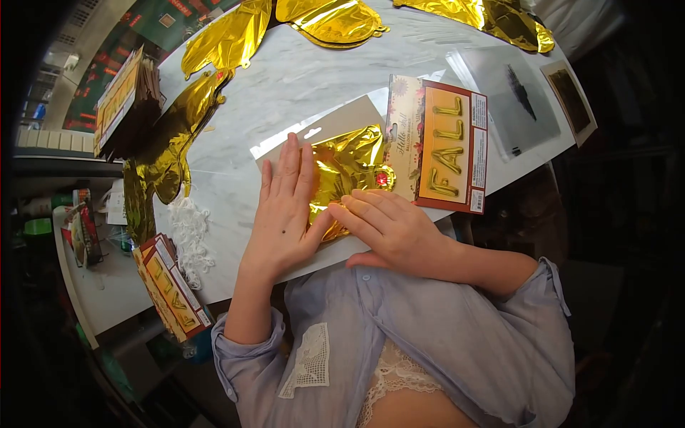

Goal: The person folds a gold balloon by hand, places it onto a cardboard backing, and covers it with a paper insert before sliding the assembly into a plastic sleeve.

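**Crumpled gold foil balloon under our left grip and right grip.**
Both lie released, flat; we judge it light and slippery: pinch its edge.

The person's wearing a thin, slightly see-through shirt in washed-out blue-grey, buttoned down the front, across the bottom of the frame. Sleeves are bunched up near the elbows with loose cuffs. There's a white lace patch at lower middle and a cream lace top underneath. Tiny dark dot on the left hand.
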The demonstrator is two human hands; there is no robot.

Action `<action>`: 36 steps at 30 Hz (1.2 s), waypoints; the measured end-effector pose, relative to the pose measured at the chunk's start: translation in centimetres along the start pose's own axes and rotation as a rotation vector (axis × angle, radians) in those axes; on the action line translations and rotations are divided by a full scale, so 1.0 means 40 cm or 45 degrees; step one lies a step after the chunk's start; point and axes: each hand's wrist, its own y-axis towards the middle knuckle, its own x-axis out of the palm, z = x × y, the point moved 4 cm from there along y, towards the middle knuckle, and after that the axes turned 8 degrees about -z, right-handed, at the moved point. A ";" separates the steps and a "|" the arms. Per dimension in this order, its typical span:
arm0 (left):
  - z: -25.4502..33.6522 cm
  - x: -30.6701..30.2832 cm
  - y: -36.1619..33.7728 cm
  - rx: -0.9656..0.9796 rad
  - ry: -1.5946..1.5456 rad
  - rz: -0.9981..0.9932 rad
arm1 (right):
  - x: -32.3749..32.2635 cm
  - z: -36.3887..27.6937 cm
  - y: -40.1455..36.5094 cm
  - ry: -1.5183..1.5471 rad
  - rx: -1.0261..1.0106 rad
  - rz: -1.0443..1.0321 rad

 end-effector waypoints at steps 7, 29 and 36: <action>-0.005 -0.066 -0.046 -0.122 -0.487 0.068 | 0.016 0.006 -0.036 -0.090 -0.126 0.023; -0.055 -0.074 -0.080 0.083 -0.417 -0.035 | -0.023 0.031 -0.051 0.213 -0.263 0.449; -0.045 -0.065 -0.095 0.288 -0.686 0.402 | -0.064 0.062 -0.061 0.743 -0.230 0.656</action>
